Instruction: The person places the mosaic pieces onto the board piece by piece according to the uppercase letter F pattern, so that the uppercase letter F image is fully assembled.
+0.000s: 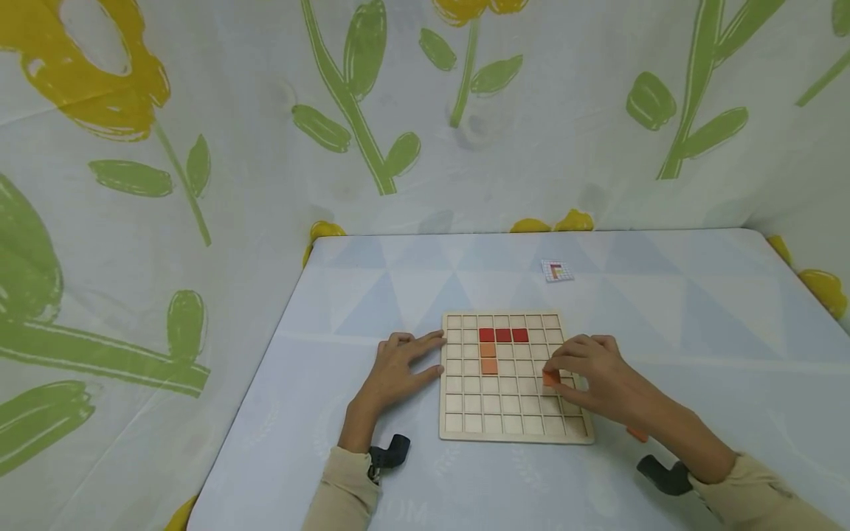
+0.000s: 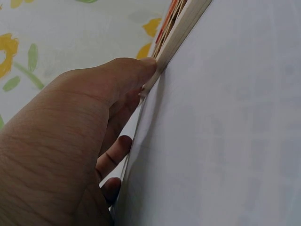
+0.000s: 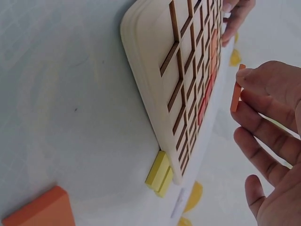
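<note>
A square wooden grid board point(image 1: 465, 403) lies on the table. Three red tiles point(image 1: 503, 335) fill a row near its far side, and two orange tiles point(image 1: 488, 366) run down from the leftmost red one. Between thumb and fingertips, my right hand point(image 1: 598, 376) pinches a thin orange tile point(image 3: 238, 89) above the board's right part. The right wrist view shows that tile held on edge, apart from the grid. My left hand point(image 1: 397, 370) touches the board's left edge with its thumb and fingers extended; the thumb meets the wooden side in the left wrist view.
A loose orange tile point(image 1: 637, 434) lies on the table near my right forearm. Yellow tiles point(image 3: 159, 174) sit against the board's edge in the right wrist view. Beyond the board is a small pattern card point(image 1: 556, 271). A flower-printed curtain point(image 1: 252, 147) borders the table.
</note>
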`<control>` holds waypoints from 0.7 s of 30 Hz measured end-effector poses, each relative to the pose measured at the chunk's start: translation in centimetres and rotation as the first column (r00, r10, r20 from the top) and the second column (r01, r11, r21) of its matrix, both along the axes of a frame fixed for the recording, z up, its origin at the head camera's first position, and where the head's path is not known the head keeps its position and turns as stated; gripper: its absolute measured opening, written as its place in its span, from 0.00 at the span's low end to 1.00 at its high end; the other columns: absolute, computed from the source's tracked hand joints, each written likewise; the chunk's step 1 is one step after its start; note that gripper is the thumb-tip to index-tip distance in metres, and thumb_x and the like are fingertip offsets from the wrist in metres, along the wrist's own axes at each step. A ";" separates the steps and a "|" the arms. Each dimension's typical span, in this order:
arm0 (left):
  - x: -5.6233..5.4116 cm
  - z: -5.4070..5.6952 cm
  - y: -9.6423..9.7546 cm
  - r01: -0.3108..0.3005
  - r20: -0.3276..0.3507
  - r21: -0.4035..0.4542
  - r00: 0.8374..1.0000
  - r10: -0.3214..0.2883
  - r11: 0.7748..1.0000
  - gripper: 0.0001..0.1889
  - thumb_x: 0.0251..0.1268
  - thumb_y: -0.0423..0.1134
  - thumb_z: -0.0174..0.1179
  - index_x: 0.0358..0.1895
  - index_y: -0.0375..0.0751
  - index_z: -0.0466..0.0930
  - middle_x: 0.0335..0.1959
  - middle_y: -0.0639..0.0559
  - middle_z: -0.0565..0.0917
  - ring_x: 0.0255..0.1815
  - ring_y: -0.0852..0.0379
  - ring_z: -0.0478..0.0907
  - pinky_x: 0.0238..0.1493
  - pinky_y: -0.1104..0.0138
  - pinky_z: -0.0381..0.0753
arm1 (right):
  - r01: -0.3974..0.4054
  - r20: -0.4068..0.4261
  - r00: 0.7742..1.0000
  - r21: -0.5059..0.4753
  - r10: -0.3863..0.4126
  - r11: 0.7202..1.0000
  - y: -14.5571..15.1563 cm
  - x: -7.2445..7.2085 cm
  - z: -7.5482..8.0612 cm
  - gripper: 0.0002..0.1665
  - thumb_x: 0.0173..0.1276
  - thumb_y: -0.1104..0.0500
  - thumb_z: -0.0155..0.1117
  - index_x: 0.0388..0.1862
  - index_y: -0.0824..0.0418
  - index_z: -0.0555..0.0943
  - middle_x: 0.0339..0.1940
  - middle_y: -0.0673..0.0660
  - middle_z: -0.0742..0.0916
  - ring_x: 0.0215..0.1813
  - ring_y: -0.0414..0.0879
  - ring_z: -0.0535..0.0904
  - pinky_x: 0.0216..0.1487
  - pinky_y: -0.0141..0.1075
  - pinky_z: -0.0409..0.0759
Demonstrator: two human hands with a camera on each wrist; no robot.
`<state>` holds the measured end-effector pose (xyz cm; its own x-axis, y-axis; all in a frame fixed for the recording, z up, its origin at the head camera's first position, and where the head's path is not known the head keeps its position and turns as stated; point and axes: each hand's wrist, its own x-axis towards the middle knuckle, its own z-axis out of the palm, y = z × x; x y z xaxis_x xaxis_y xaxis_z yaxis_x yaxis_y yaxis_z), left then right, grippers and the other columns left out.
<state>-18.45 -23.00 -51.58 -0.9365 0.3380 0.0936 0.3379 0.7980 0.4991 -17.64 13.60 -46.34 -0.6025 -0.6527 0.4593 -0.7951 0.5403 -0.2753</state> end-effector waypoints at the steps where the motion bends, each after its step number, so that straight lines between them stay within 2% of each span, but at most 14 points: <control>1: 0.0 0.0 0.0 0.000 0.002 0.000 1.000 0.000 1.000 0.28 0.69 0.59 0.59 0.71 0.63 0.73 0.72 0.70 0.68 0.61 0.51 0.65 0.56 0.53 0.59 | 0.000 0.007 1.000 0.005 0.000 1.000 -0.1 0.0 0.0 0.20 0.43 0.63 0.84 0.35 0.50 0.87 0.38 0.43 0.86 0.47 0.44 0.78 0.49 0.48 0.63; 8: 0.0 0.1 0.0 0.001 0.007 -0.005 1.000 -0.001 1.000 0.28 0.69 0.60 0.58 0.71 0.64 0.73 0.72 0.71 0.68 0.62 0.51 0.64 0.56 0.53 0.59 | -0.002 0.043 0.999 0.029 0.000 1.000 -1.1 -0.1 0.1 0.16 0.48 0.61 0.83 0.36 0.52 0.88 0.39 0.44 0.86 0.48 0.46 0.78 0.49 0.50 0.64; 21: 0.0 0.1 0.0 0.003 0.003 0.000 1.000 -0.003 1.000 0.28 0.69 0.59 0.59 0.71 0.63 0.73 0.72 0.69 0.68 0.62 0.50 0.65 0.56 0.52 0.59 | -0.050 0.027 0.998 0.018 0.050 0.999 -3.2 -0.6 -0.6 0.15 0.47 0.60 0.84 0.34 0.52 0.88 0.37 0.44 0.86 0.47 0.45 0.78 0.48 0.50 0.67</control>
